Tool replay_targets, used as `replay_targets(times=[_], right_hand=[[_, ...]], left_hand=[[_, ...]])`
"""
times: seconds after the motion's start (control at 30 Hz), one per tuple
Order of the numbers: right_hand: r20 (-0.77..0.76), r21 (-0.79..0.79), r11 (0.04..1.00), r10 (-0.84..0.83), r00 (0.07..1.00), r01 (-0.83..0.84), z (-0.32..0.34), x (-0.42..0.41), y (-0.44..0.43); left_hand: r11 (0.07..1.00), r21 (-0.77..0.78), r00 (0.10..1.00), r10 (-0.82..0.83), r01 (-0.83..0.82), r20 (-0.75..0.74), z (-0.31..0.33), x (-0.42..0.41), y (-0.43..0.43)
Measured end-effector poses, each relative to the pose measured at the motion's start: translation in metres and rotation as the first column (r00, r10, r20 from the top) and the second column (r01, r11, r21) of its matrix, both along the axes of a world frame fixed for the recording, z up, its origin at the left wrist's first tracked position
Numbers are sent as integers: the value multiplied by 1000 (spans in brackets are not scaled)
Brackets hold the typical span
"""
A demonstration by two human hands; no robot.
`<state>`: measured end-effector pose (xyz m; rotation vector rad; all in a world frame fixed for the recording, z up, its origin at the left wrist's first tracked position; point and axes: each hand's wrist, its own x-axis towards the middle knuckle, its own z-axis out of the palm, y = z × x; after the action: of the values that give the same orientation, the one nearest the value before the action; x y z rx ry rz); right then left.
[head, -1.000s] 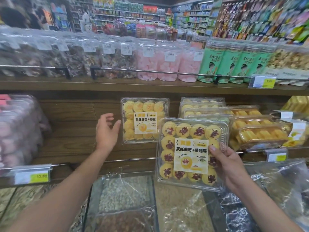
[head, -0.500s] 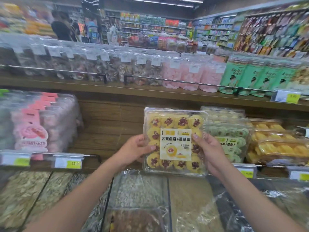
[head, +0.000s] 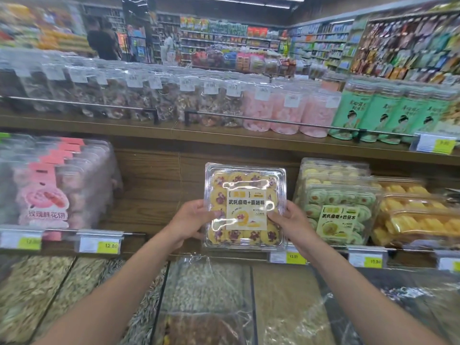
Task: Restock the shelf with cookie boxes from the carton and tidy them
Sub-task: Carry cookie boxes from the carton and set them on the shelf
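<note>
- A second ago only the right hand (head: 292, 222) held the cookie box (head: 245, 207), and the left hand (head: 191, 220) was spread open by another box on the shelf. Now both hands hold it.
- Half a second ago both hands were already on it. That has stayed the same, but the arms now reach further toward the shelf (head: 149, 185).
- The left grip is closed on the box's left edge, with the thumb on the front.
- The right grip is closed on the right edge, with the thumb on the white label.
- The box stands up straight and faces out, in the gap between the pink boxes (head: 49, 190) and the green boxes (head: 336, 210). Its bottom edge is down by the shelf's front edge. I cannot tell if it rests there.
- It is a clear box with a lid. Inside are round yellow cookies with dark red middles.
- The green boxes just beside it hold pale green cookies.
- Further right, the yellow boxes (head: 418, 215) hold yellow rolls.
- The pink boxes hold round pink cakes.
- On the shelf above, clear jars (head: 124, 95) hold brown snacks, pink jars (head: 283, 113) hold pink sweets, and green tubs (head: 388, 115) stand at the right.
- Below the shelf, bins (head: 209, 282) under plastic wrap hold seeds and nuts.
</note>
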<state>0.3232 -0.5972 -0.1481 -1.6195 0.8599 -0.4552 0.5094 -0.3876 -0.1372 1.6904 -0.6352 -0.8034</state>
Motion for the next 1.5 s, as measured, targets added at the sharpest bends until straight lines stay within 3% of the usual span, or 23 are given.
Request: replay_targets(times=[0.57, 0.67, 0.8, 0.97, 1.2, 1.37, 1.5], right_hand=[[-164, -87, 985, -163, 973, 150, -30, 49, -25], [-207, -146, 975, -196, 958, 167, -31, 52, -27], [-240, -81, 984, -173, 955, 158, -31, 56, -31], [-195, -15, 985, -173, 965, 173, -28, 54, -32], [12, 24, 979, -202, 979, 202, -26, 46, -21], [155, -76, 977, -186, 970, 199, -21, 48, -15], [150, -169, 964, -179, 972, 203, -17, 50, -15]], left_hand=[[961, 270, 990, 20, -58, 140, -31, 43, -61], [964, 263, 992, 17, -50, 126, -35, 46, -63], [964, 261, 996, 35, -55, 78, -33, 45, -65], [944, 328, 994, -4, 39, -109, -21, 43, -60], [981, 192, 997, 47, -34, -63, -29, 47, -50], [993, 25, 992, 113, -115, 52, -25, 51, -46], [987, -49, 981, 155, -150, 118, -22, 50, -51]])
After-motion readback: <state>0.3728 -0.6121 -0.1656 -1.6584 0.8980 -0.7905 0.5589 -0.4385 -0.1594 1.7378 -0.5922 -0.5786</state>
